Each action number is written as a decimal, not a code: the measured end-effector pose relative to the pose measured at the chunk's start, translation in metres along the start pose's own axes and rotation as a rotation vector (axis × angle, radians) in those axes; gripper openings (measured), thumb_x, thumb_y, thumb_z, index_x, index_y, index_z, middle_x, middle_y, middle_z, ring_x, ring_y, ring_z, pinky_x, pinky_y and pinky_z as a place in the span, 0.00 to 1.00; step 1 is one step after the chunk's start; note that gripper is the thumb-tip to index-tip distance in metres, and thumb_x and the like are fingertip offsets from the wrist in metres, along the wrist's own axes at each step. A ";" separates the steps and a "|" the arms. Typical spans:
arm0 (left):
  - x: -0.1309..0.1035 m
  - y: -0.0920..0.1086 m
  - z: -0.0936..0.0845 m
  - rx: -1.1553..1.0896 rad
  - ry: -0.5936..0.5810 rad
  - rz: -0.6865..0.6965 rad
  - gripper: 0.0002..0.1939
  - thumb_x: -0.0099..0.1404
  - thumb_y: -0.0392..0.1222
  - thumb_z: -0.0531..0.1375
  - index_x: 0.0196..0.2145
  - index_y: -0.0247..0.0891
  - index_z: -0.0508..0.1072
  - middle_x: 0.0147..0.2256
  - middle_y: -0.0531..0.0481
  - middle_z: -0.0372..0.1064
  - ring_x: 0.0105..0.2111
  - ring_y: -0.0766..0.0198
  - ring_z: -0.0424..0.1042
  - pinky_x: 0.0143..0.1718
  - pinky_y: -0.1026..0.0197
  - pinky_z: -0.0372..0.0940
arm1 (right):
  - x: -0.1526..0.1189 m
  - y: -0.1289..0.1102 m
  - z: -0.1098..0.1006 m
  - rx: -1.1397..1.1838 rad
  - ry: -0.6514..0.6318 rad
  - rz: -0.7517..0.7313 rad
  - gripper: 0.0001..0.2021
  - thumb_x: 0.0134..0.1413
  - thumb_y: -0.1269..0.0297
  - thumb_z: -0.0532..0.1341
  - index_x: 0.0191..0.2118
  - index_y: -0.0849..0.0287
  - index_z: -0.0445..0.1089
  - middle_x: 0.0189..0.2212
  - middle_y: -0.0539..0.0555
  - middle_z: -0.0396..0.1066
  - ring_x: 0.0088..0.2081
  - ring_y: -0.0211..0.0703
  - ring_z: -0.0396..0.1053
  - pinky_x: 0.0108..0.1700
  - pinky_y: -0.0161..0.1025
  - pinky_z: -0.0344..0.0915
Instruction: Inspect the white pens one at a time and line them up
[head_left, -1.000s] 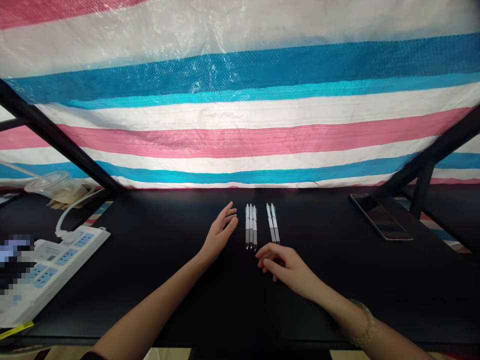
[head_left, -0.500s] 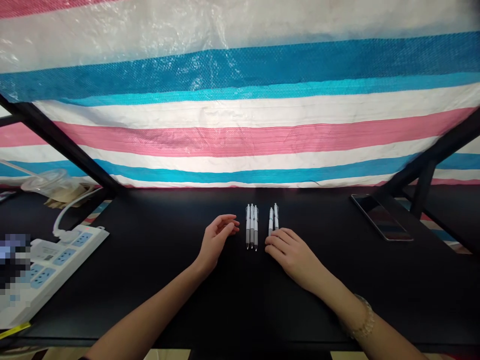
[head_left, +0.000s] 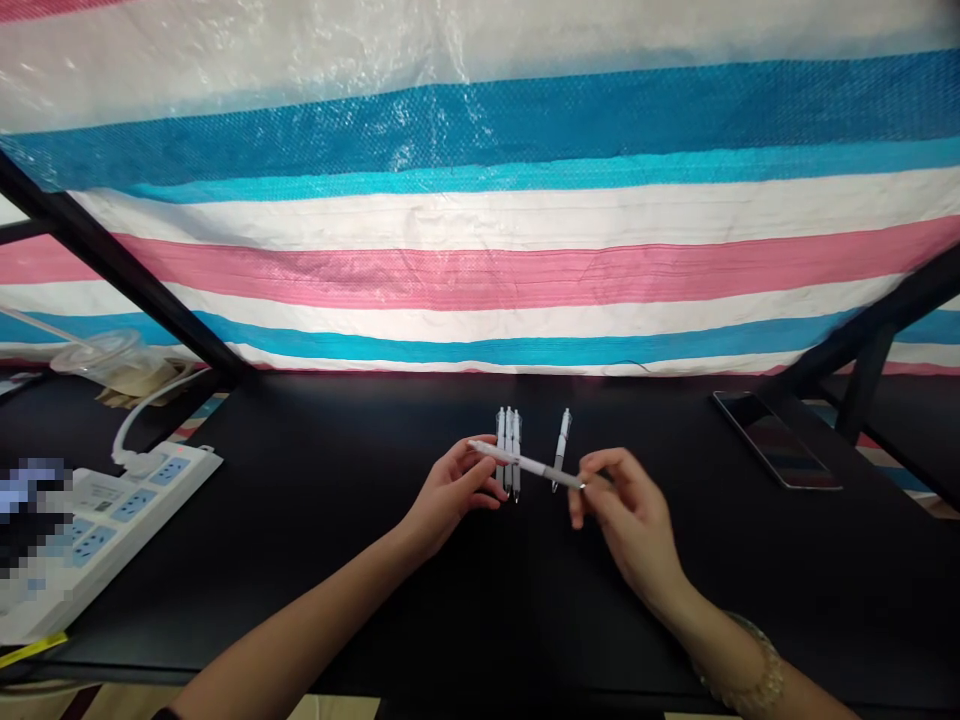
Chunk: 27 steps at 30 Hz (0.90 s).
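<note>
A white pen [head_left: 534,466] with a grey grip is held slantwise above the table between my two hands. My left hand [head_left: 454,495] pinches its clicker end between thumb and fingers. At the writing tip, the thumb and fingers of my right hand [head_left: 630,520] are closed on it. Behind the held pen, three similar white pens [head_left: 508,425] lie side by side, partly covered by it and by my left fingers. One more white pen [head_left: 563,435] lies by itself to their right, close to my right hand.
On the left stands a white power strip [head_left: 124,510] with a plugged-in cable. A phone [head_left: 772,440] lies on the black table [head_left: 465,620] at the right. A striped plastic sheet [head_left: 480,280] hangs behind, between black frame bars [head_left: 142,270].
My right hand has lifted one pen from the right-hand pair and turned it crosswise. My left hand has moved right and closed on its other end.
</note>
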<state>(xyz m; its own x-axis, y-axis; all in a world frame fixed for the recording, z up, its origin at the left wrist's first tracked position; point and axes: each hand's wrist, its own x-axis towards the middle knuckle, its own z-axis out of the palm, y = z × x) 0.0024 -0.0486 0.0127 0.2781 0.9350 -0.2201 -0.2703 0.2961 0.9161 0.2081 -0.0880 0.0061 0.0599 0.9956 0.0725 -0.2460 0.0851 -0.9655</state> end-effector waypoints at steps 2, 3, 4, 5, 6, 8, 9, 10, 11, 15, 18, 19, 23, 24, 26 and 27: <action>0.001 -0.001 -0.002 -0.033 0.040 0.045 0.14 0.57 0.46 0.66 0.38 0.35 0.74 0.30 0.50 0.70 0.26 0.69 0.70 0.26 0.69 0.66 | -0.006 0.005 0.007 0.060 -0.140 0.172 0.08 0.50 0.68 0.61 0.36 0.56 0.61 0.28 0.48 0.63 0.24 0.36 0.66 0.25 0.35 0.66; 0.001 -0.001 -0.003 -0.036 0.049 0.061 0.12 0.57 0.45 0.66 0.36 0.35 0.74 0.27 0.51 0.69 0.25 0.70 0.69 0.26 0.70 0.65 | -0.008 0.007 0.010 0.098 -0.190 0.262 0.10 0.48 0.68 0.62 0.38 0.55 0.62 0.30 0.48 0.64 0.24 0.35 0.66 0.24 0.35 0.66; 0.002 -0.001 -0.005 -0.037 0.047 0.066 0.11 0.58 0.45 0.66 0.34 0.35 0.74 0.26 0.52 0.68 0.25 0.70 0.69 0.26 0.71 0.64 | -0.010 0.008 0.013 0.146 -0.237 0.355 0.14 0.47 0.68 0.62 0.41 0.55 0.62 0.35 0.50 0.66 0.25 0.35 0.67 0.23 0.34 0.66; 0.002 -0.001 -0.006 -0.038 0.036 0.063 0.11 0.58 0.45 0.65 0.35 0.35 0.75 0.26 0.52 0.68 0.26 0.69 0.69 0.26 0.71 0.64 | -0.012 0.009 0.015 0.191 -0.298 0.456 0.15 0.48 0.65 0.62 0.44 0.55 0.63 0.38 0.52 0.66 0.25 0.36 0.68 0.22 0.34 0.66; 0.002 -0.001 -0.007 -0.039 0.026 0.057 0.10 0.59 0.45 0.65 0.35 0.35 0.75 0.26 0.51 0.68 0.26 0.69 0.69 0.26 0.70 0.65 | -0.013 0.010 0.016 0.230 -0.367 0.554 0.16 0.50 0.61 0.61 0.45 0.56 0.63 0.39 0.53 0.67 0.25 0.36 0.68 0.21 0.34 0.65; 0.001 -0.002 -0.007 -0.037 0.013 0.040 0.10 0.60 0.45 0.64 0.36 0.35 0.76 0.29 0.50 0.70 0.29 0.67 0.71 0.28 0.69 0.66 | -0.014 0.010 0.016 0.255 -0.507 0.719 0.18 0.55 0.51 0.58 0.44 0.60 0.66 0.31 0.54 0.69 0.21 0.35 0.66 0.18 0.31 0.60; 0.000 -0.002 -0.007 -0.030 0.011 0.031 0.11 0.60 0.45 0.64 0.36 0.35 0.76 0.30 0.48 0.71 0.30 0.65 0.72 0.29 0.68 0.67 | -0.014 0.011 0.016 0.234 -0.554 0.774 0.20 0.55 0.48 0.56 0.42 0.62 0.67 0.25 0.52 0.68 0.18 0.33 0.63 0.15 0.29 0.56; 0.000 -0.004 -0.006 -0.019 0.013 0.024 0.11 0.60 0.45 0.64 0.36 0.35 0.76 0.31 0.47 0.73 0.32 0.64 0.73 0.32 0.66 0.68 | -0.013 0.012 0.015 0.187 -0.575 0.803 0.22 0.55 0.46 0.56 0.39 0.63 0.68 0.20 0.49 0.66 0.15 0.31 0.58 0.14 0.27 0.51; -0.001 -0.005 -0.005 -0.009 0.019 0.020 0.12 0.60 0.46 0.64 0.36 0.35 0.76 0.32 0.46 0.74 0.33 0.62 0.73 0.34 0.65 0.68 | -0.013 0.012 0.014 0.112 -0.571 0.805 0.22 0.54 0.45 0.57 0.37 0.63 0.69 0.16 0.47 0.63 0.13 0.29 0.54 0.13 0.27 0.46; -0.004 -0.013 -0.002 -0.008 0.081 0.007 0.14 0.58 0.47 0.65 0.37 0.34 0.77 0.34 0.43 0.77 0.37 0.58 0.76 0.40 0.61 0.69 | -0.011 0.016 0.013 -0.258 -0.488 0.649 0.20 0.53 0.47 0.57 0.30 0.62 0.70 0.12 0.46 0.60 0.11 0.28 0.49 0.14 0.29 0.40; -0.006 -0.016 0.001 -0.038 0.135 0.007 0.14 0.57 0.46 0.66 0.37 0.33 0.77 0.34 0.42 0.77 0.38 0.57 0.76 0.41 0.59 0.69 | -0.013 0.017 0.013 -0.505 -0.383 0.359 0.17 0.54 0.52 0.58 0.23 0.59 0.67 0.11 0.45 0.56 0.14 0.30 0.50 0.18 0.31 0.44; -0.008 -0.016 0.002 -0.047 0.154 0.013 0.14 0.57 0.46 0.67 0.36 0.33 0.77 0.34 0.43 0.77 0.38 0.57 0.76 0.41 0.59 0.69 | -0.014 0.017 0.014 -0.584 -0.337 0.243 0.16 0.54 0.55 0.58 0.21 0.59 0.65 0.12 0.45 0.54 0.16 0.30 0.50 0.20 0.32 0.45; -0.016 -0.017 0.008 -0.106 0.210 0.071 0.11 0.58 0.44 0.65 0.36 0.34 0.76 0.34 0.45 0.77 0.37 0.60 0.75 0.43 0.60 0.69 | -0.013 0.014 0.013 -0.680 -0.285 0.071 0.11 0.54 0.59 0.59 0.25 0.58 0.67 0.17 0.46 0.56 0.20 0.33 0.54 0.23 0.33 0.49; -0.018 -0.018 0.009 -0.132 0.225 0.090 0.10 0.59 0.43 0.65 0.36 0.35 0.76 0.34 0.46 0.77 0.37 0.61 0.75 0.43 0.60 0.68 | -0.013 0.013 0.012 -0.618 -0.330 0.152 0.09 0.53 0.58 0.60 0.29 0.58 0.68 0.18 0.46 0.59 0.20 0.33 0.57 0.23 0.33 0.51; -0.021 -0.020 0.010 -0.186 0.262 0.109 0.08 0.59 0.42 0.64 0.34 0.35 0.75 0.32 0.47 0.76 0.35 0.61 0.75 0.42 0.59 0.68 | -0.011 0.011 0.010 -0.414 -0.458 0.421 0.14 0.52 0.51 0.60 0.35 0.58 0.68 0.21 0.48 0.64 0.20 0.35 0.62 0.20 0.32 0.54; -0.022 -0.021 0.009 -0.208 0.278 0.103 0.08 0.59 0.43 0.64 0.34 0.35 0.75 0.31 0.47 0.76 0.35 0.61 0.75 0.42 0.59 0.68 | -0.010 0.011 0.009 -0.295 -0.519 0.573 0.18 0.53 0.47 0.58 0.36 0.59 0.67 0.21 0.49 0.66 0.19 0.36 0.63 0.18 0.31 0.54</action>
<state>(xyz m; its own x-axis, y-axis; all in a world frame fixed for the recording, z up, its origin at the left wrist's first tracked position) 0.0109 -0.0771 0.0013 -0.0145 0.9709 -0.2389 -0.4740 0.2038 0.8566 0.1960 -0.0965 -0.0028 -0.4700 0.7795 -0.4140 0.1657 -0.3828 -0.9088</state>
